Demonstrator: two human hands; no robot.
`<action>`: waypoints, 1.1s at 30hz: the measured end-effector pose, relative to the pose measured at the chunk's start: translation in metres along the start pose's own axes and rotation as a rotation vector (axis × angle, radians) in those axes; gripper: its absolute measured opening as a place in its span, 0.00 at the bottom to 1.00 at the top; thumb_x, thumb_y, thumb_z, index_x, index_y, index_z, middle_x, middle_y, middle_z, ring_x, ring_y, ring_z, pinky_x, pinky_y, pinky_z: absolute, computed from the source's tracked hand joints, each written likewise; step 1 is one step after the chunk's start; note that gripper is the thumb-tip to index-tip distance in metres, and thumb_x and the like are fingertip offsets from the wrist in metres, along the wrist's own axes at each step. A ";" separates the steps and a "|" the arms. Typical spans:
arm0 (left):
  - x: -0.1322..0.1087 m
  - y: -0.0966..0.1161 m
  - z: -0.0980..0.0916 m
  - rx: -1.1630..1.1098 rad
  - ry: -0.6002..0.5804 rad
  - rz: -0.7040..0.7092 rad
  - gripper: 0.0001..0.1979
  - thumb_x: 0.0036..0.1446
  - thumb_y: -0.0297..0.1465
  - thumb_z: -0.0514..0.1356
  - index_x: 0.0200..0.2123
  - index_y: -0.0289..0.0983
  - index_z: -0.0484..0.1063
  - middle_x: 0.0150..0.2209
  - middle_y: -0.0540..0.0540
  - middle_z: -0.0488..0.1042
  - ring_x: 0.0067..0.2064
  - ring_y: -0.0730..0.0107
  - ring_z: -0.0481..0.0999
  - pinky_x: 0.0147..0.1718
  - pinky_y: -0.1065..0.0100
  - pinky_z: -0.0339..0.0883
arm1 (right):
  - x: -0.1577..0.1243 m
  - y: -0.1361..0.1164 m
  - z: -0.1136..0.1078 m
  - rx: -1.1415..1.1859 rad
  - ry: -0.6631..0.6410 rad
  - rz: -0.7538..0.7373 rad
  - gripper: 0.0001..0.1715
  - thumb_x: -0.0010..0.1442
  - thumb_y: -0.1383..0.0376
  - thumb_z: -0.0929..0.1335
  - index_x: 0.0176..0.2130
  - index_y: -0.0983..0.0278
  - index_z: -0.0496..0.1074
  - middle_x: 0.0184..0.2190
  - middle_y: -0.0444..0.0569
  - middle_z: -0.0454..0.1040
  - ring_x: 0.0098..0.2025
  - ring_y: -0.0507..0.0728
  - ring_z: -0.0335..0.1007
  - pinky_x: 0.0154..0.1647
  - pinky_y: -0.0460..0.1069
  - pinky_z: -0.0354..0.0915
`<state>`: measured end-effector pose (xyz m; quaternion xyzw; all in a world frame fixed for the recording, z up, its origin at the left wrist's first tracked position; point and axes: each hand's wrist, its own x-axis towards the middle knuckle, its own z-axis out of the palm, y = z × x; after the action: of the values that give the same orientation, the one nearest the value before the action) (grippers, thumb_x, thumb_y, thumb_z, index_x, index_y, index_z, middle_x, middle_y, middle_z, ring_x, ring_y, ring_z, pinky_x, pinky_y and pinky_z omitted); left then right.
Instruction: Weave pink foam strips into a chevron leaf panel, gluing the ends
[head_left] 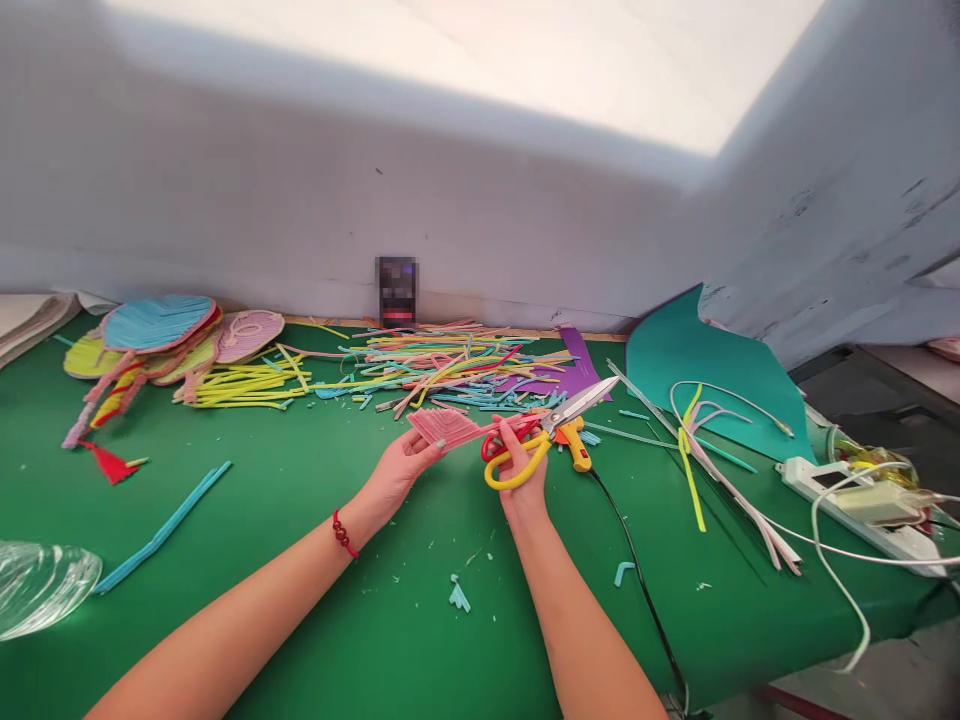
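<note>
My left hand (pixel 405 468) is closed on the edge of a flat pink piece (pixel 448 428) made of pipe cleaners laid in ridged, pointed rows. A pink strand runs from its right end to my right hand (pixel 525 490), whose thumb and fingers pinch near it. The same right hand holds scissors (pixel 579 403) with one yellow and one red handle loop, blades pointing up to the right and closed or nearly so. Just behind the scissors lies a yellow and orange glue gun (pixel 576 446), partly hidden by them.
Many loose pipe cleaners (pixel 450 362) spread along the back of the green table (pixel 315 620). Finished round fans (pixel 159 325) lie at back left. A clear container (pixel 45 588) stands front left. At right are a teal sheet (pixel 705 370), a power strip (pixel 862 515) and cables.
</note>
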<state>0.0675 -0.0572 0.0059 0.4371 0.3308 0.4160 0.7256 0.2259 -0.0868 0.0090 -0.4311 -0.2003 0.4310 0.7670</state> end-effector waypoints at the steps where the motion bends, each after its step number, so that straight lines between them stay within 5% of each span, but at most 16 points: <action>1: -0.001 -0.002 0.002 -0.015 0.014 -0.002 0.26 0.46 0.40 0.69 0.48 0.37 0.73 0.55 0.40 0.72 0.58 0.53 0.68 0.56 0.58 0.61 | -0.002 0.002 0.001 -0.017 -0.016 0.000 0.21 0.43 0.62 0.77 0.33 0.62 0.65 0.32 0.46 0.78 0.26 0.50 0.72 0.23 0.45 0.66; 7: -0.003 0.003 0.000 -0.057 0.124 -0.020 0.19 0.45 0.39 0.69 0.40 0.35 0.76 0.44 0.41 0.78 0.49 0.57 0.75 0.48 0.61 0.68 | -0.012 0.008 0.006 -0.181 -0.131 0.033 0.23 0.46 0.57 0.75 0.37 0.62 0.64 0.38 0.48 0.76 0.29 0.51 0.72 0.26 0.47 0.68; 11: -0.001 0.031 -0.010 -0.027 0.207 0.136 0.17 0.45 0.38 0.69 0.37 0.35 0.76 0.40 0.43 0.78 0.46 0.62 0.76 0.46 0.65 0.68 | -0.004 -0.002 -0.002 -0.357 -0.275 0.043 0.24 0.51 0.48 0.70 0.35 0.61 0.61 0.30 0.43 0.73 0.18 0.46 0.59 0.18 0.44 0.58; 14: -0.002 0.057 -0.017 -0.049 0.254 0.242 0.16 0.44 0.36 0.70 0.35 0.34 0.76 0.37 0.44 0.78 0.44 0.63 0.76 0.49 0.63 0.67 | 0.001 -0.008 -0.013 -0.526 -0.405 0.018 0.29 0.49 0.41 0.68 0.34 0.60 0.59 0.28 0.41 0.68 0.19 0.45 0.55 0.18 0.44 0.55; 19: -0.008 0.083 -0.021 -0.088 0.304 0.338 0.15 0.43 0.34 0.71 0.34 0.35 0.76 0.35 0.47 0.78 0.41 0.67 0.76 0.48 0.65 0.67 | -0.006 -0.011 -0.020 -0.812 -0.684 0.175 0.29 0.51 0.39 0.65 0.33 0.60 0.59 0.23 0.37 0.58 0.21 0.47 0.53 0.21 0.45 0.56; 24: -0.012 0.084 -0.021 0.023 0.260 0.361 0.13 0.47 0.35 0.68 0.34 0.34 0.76 0.36 0.46 0.77 0.41 0.66 0.75 0.46 0.65 0.67 | -0.017 -0.007 -0.014 -1.028 -0.717 0.143 0.26 0.50 0.43 0.67 0.31 0.60 0.59 0.22 0.38 0.59 0.23 0.49 0.52 0.23 0.45 0.55; 33: -0.015 0.076 -0.014 0.125 0.225 0.206 0.18 0.45 0.38 0.68 0.37 0.33 0.77 0.40 0.41 0.78 0.44 0.59 0.76 0.50 0.59 0.65 | -0.017 -0.001 -0.015 -1.014 -0.694 0.074 0.25 0.52 0.43 0.65 0.32 0.60 0.58 0.23 0.38 0.58 0.24 0.49 0.52 0.24 0.45 0.56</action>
<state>0.0249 -0.0443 0.0714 0.4637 0.3888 0.5131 0.6088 0.2274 -0.1082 0.0023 -0.5835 -0.6032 0.4236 0.3409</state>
